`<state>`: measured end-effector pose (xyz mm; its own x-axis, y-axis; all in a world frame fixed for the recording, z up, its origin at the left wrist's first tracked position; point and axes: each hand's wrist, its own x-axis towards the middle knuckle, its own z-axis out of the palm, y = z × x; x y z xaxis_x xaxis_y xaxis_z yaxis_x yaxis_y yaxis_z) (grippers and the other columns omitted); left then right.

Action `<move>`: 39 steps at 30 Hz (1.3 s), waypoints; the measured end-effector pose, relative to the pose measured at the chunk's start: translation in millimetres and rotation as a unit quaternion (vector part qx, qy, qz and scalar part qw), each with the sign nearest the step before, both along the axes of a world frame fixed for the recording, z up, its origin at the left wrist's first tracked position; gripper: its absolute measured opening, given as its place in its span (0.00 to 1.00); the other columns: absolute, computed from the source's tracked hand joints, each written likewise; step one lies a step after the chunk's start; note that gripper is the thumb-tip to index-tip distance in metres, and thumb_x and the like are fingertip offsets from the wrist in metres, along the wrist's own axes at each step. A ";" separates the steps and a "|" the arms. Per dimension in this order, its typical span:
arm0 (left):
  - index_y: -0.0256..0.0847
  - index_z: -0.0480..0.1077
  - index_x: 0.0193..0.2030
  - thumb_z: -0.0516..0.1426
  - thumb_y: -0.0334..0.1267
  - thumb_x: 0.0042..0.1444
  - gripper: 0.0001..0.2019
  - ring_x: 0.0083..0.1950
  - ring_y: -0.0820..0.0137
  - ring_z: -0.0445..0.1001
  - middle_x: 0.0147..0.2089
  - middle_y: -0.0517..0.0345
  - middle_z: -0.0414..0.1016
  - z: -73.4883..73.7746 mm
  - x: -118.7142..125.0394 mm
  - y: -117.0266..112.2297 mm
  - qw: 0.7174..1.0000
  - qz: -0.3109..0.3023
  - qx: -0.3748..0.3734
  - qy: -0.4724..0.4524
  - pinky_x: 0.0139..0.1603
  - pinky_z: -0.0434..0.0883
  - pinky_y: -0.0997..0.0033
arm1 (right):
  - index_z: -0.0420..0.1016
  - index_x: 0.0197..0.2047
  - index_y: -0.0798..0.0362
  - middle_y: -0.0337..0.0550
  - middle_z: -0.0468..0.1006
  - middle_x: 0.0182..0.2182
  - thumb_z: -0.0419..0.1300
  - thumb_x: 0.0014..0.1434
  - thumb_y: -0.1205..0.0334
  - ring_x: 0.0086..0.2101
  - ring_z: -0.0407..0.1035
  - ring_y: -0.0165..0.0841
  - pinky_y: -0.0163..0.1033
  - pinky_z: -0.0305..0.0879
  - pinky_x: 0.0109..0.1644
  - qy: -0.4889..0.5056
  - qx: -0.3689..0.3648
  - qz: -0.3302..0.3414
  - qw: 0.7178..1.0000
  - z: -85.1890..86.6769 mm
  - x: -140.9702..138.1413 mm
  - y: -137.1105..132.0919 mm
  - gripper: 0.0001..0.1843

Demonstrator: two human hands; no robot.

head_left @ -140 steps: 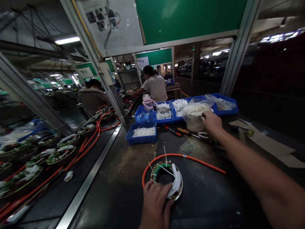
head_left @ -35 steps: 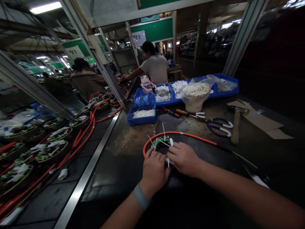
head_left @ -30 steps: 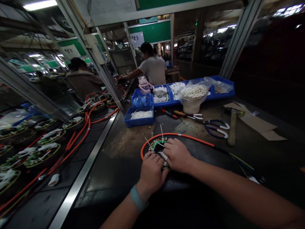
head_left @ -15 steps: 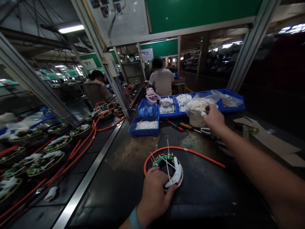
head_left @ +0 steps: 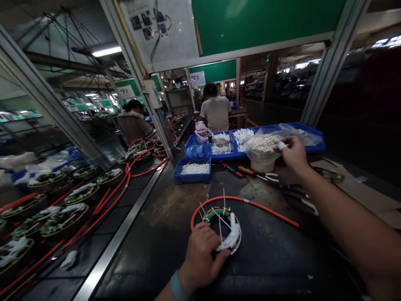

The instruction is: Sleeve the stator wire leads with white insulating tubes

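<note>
The ring (head_left: 216,212) lies on the worktop (head_left: 266,263), within the curve of an orange cable (head_left: 266,209); my left grip (head_left: 205,251) is closed over its near-left rim, thumb beside a white bundle (head_left: 232,237); my right grip (head_left: 293,154) is nearly closed at a tub (head_left: 264,163) of white sticks (head_left: 265,144); a white item (head_left: 282,145) shows at its fingertips, whether held I cannot tell; a blue tray (head_left: 192,179) stands left of the tub.

The bench (head_left: 266,267) carries a ring (head_left: 233,234), cable (head_left: 260,206) and tray (head_left: 193,179).
</note>
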<state>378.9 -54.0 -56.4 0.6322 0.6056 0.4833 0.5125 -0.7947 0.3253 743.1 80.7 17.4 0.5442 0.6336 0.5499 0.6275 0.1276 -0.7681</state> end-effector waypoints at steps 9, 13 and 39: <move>0.42 0.66 0.53 0.56 0.33 0.52 0.20 0.46 0.58 0.72 0.43 0.50 0.76 -4.9 14.0 -27.8 0.991 0.107 0.044 -0.067 0.58 0.56 0.40 | 0.66 0.47 0.42 0.42 0.78 0.45 0.52 0.53 0.70 0.45 0.72 0.40 0.46 0.69 0.48 -0.159 0.014 0.333 0.929 -64.0 -113.5 -185.7 0.19; 0.43 0.72 0.43 0.58 0.30 0.49 0.13 0.39 0.63 0.74 0.36 0.55 0.77 -0.3 13.0 -28.6 0.993 0.082 -0.047 -0.070 0.56 0.60 0.43 | 0.60 0.52 0.36 0.39 0.79 0.44 0.53 0.55 0.67 0.41 0.75 0.38 0.41 0.74 0.40 -0.160 0.053 0.376 0.911 -105.7 -133.5 -246.8 0.23; 0.41 0.71 0.41 0.55 0.34 0.55 0.07 0.41 0.64 0.70 0.37 0.55 0.75 4.0 9.0 -29.1 0.993 0.069 -0.067 -0.065 0.53 0.61 0.54 | 0.62 0.49 0.52 0.50 0.80 0.40 0.49 0.59 0.72 0.44 0.74 0.36 0.36 0.73 0.44 -0.217 0.100 0.363 0.900 -115.4 -145.1 -304.0 0.15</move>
<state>387.9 -83.1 -52.3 0.4762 0.7459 0.4657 0.5596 -0.6656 0.4938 597.9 -223.3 -98.0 -0.2680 0.5999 0.7539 0.5581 0.7345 -0.3861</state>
